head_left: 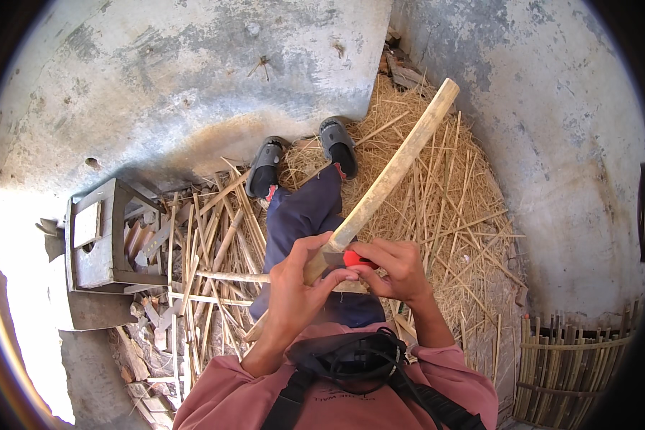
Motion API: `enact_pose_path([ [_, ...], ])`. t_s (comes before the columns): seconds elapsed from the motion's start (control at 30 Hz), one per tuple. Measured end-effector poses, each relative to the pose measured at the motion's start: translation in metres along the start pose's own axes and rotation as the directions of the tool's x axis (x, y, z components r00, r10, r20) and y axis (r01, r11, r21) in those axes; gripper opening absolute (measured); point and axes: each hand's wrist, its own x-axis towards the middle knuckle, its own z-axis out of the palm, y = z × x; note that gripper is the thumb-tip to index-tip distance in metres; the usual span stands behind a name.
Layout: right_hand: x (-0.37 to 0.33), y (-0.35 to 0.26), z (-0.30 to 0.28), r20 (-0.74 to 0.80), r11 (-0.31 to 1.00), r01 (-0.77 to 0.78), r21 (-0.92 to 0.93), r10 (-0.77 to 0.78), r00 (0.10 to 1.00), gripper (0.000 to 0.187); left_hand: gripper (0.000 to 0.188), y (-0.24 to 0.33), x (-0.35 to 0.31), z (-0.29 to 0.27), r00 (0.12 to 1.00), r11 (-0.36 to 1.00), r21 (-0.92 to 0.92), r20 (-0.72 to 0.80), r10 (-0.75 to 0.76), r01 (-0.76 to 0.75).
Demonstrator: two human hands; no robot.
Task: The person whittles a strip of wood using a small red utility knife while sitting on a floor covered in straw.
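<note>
A long, flat strip of pale wood or bamboo (401, 161) slants up and away to the right from my hands. My left hand (292, 290) is closed around its near end, thumb reaching toward the right hand. Closed as well, my right hand (395, 269) pinches a small rounded red thing with a dark part (356, 259) against or just beside the strip; its kind is too covered to tell. Below the hands, a thinner pale stick (233, 276) lies across my lap and runs out to the left. The strip's near end is partly hidden by my fingers.
Straw and loose split sticks (466, 208) cover the floor around my shoes (337, 140). A worn wooden box-like frame (97, 233) stands at left among rubble. An upright woven stick basket or fence (562, 373) is at lower right. Concrete walls (552, 129) close in ahead and right.
</note>
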Motion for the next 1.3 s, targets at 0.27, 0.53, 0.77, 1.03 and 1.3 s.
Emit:
enact_pose_path([
  [0.27,-0.002,-0.006,0.000,-0.010,0.996,-0.027,-0.085,0.027,1.000,0.036,0.053,-0.004,-0.001,0.003,0.999,0.999,0.038,-0.043,0.005,-0.004],
  [0.53,-0.005,-0.011,0.009,-0.096,0.989,-0.059,-0.134,0.046,0.994,0.032,0.047,-0.003,-0.001,0.009,0.997,0.992,-0.124,-0.060,-0.044,0.036],
  [0.77,-0.011,-0.014,0.024,-0.174,0.988,-0.107,-0.115,0.086,0.981,0.027,0.046,-0.006,0.000,0.009,0.997,0.980,-0.189,-0.035,-0.063,0.056],
  [1.03,-0.010,-0.014,0.033,-0.293,0.987,-0.140,-0.077,0.112,0.950,0.031,0.042,-0.004,-0.003,0.016,0.982,0.939,-0.297,-0.030,-0.189,0.171],
  [1.3,-0.009,0.001,0.014,-0.060,0.996,-0.084,0.009,0.084,0.995,0.034,0.048,0.003,0.002,0.003,0.981,0.975,-0.116,0.043,-0.188,0.191],
])
